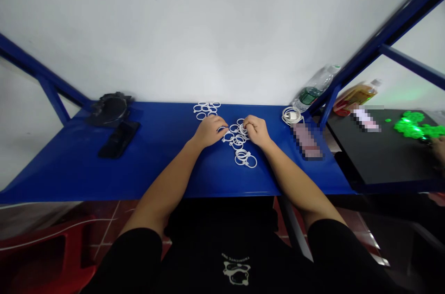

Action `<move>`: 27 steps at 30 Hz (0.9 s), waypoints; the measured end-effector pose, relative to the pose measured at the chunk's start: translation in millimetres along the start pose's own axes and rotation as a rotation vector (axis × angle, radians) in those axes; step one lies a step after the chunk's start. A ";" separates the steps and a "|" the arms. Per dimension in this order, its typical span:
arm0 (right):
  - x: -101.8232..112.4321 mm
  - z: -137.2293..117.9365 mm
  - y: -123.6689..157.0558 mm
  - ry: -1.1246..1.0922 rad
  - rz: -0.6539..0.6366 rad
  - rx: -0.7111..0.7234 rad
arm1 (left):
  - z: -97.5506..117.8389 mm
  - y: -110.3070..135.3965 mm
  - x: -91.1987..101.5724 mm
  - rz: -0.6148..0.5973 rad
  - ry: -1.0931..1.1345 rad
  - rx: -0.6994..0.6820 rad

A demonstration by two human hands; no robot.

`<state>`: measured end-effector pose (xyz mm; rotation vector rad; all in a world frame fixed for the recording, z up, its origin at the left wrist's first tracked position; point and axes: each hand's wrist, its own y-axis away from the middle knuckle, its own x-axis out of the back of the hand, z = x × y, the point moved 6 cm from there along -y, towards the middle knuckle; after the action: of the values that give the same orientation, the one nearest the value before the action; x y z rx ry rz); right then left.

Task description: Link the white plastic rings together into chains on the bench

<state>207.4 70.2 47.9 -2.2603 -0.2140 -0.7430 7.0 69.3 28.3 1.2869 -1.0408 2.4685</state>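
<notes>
White plastic rings [238,142], each with a small tab or eyelet, lie in a loose heap at the middle of the blue table [167,159]. My left hand [209,131] is closed at the heap's left side, with a white ring showing at its fingertips. On the other side, my right hand [256,131] is curled shut over rings at the heap's edge, its fingertips partly hidden. A few rings [245,158] sit nearer to me. Behind my left hand, a second group of rings [207,108] lies close to the wall.
At left are a black bundle [111,107] and a flat black object [119,139]. A coiled white cable with a plug [292,116] and a plastic bottle [314,89] stand right. Farther right, another person's hand [438,148] is beside bright green pieces [417,126] on a black table.
</notes>
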 end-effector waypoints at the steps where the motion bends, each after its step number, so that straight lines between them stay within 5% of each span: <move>1: 0.3 -1.2 0.2 -0.010 0.002 0.006 | 4.3 0.3 -4.6 -0.035 0.023 -0.042; 13: 1.2 1.3 -3.7 -0.065 0.050 0.018 | -1.3 3.7 -23.4 -0.204 0.001 0.013; 19: -4.6 -3.5 -2.0 -0.069 0.004 0.113 | 4.4 2.8 -17.7 -0.086 -0.026 -0.026; 27: -13.7 9.3 3.1 0.008 -0.014 0.068 | 7.9 2.7 -9.4 0.028 -0.016 -0.041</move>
<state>201.4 75.4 33.0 -2.1929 -0.2484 -0.7411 16.7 63.6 22.7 1.2911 -1.1147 2.4480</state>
